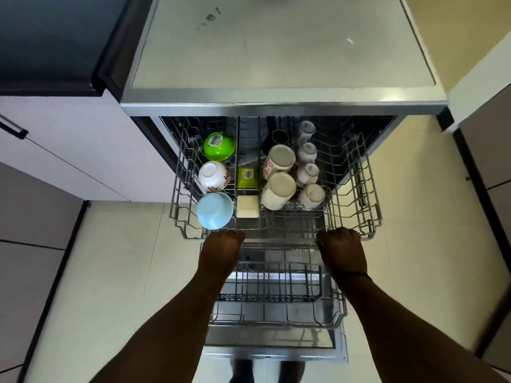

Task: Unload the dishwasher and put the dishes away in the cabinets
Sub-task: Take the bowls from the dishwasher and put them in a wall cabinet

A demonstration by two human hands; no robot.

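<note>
Head view. The upper rack (276,189) of the dishwasher is drawn out over the open door (276,346), with the lower rack (276,297) visible beneath it and apparently holding no dishes. The left hand (221,250) and the right hand (343,250) both sit on the front rail of the upper rack, one toward each side. The fingers of each hand are curled over the rail and grasp it; a two-point hold of this kind keeps the rack square on its runners.

The load remains in the upper rack:
- Left column: a green bowl (219,146), a white bowl (213,175) with a floral pattern and a light blue bowl (214,210), all inverted so that water drains off.
- Centre lane: a green rectangular container (248,176) and a cream rectangular container (248,206).
- Right of centre: two tall floral mugs (279,161) (278,190), base up and leaning, with a dark mug (275,139) behind them.
- Further right: a row of four small white cups (307,153), also inverted.

The worktop (276,45) above the dishwasher carries nothing in view. Cabinet fronts (55,150) stand to the left.

Assessment: unloading of this rack has not begun. No dish is in either hand, and every item is within easy reach.
</note>
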